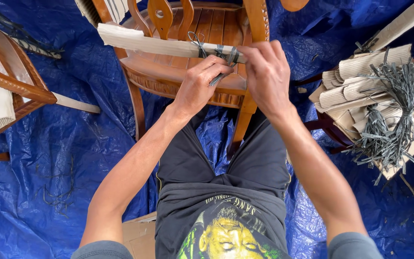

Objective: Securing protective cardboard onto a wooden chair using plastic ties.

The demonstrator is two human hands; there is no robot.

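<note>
With the cardboard wrap (pixel 159 45) lying across the wooden chair's (pixel 188 62) rail, the left hand (pixel 200 84) pinches the grey strap (pixel 224 67) while the right hand (pixel 264 72) pinches its knot; pulling evenly should keep it snug.

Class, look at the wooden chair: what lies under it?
Under the wooden chair lies a crumpled blue tarp, visible around the legs. The ground beneath the tarp is covered, and the person's hands hide part of the seat front.
</note>
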